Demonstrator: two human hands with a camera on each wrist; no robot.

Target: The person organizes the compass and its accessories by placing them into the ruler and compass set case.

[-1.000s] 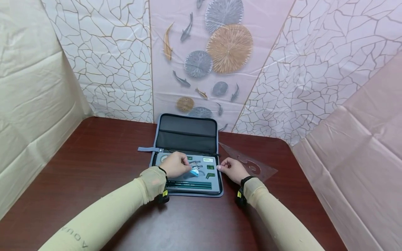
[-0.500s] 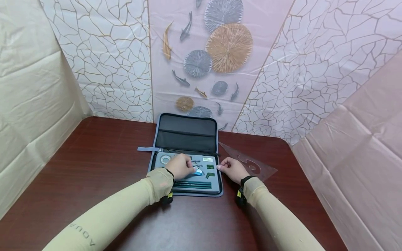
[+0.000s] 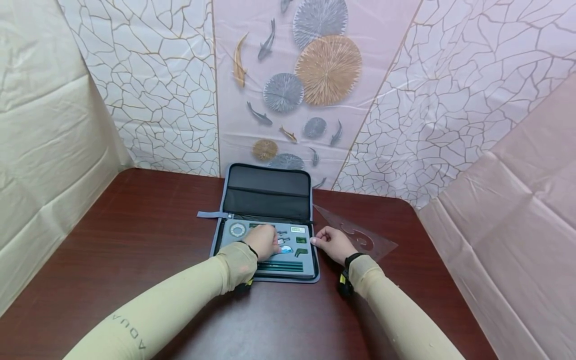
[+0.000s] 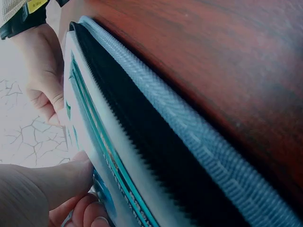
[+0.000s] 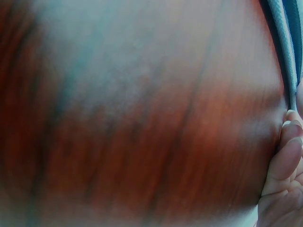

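Note:
In the head view a zip case (image 3: 267, 200) lies unfolded on the table, its grey tray (image 3: 291, 256) holding drawing tools. My left hand (image 3: 263, 241) is over the tray's middle, thumb and curled fingers at a small blue-and-white piece (image 3: 286, 249) with a rounded edge. That piece lies flat near the pencils (image 3: 281, 266), partly hidden by the hand; its blue curve (image 4: 104, 191) shows beside my thumb in the left wrist view. My right hand (image 3: 334, 243) pinches the case's right edge, its fingers (image 5: 286, 161) against the blue rim in the right wrist view.
A clear set square (image 3: 380, 244) lies right of the case, partly under the right hand. The tray also holds a white ring (image 3: 237, 229), metal compass parts (image 3: 283, 241), green pieces (image 3: 301, 251) and a white eraser (image 3: 297, 229). A blue strap (image 3: 210, 214) sticks out left.
My left hand has moved right and slightly down across the tray with the blue-and-white piece, which was tilted and now lies flat. The right hand stays at the case's edge.

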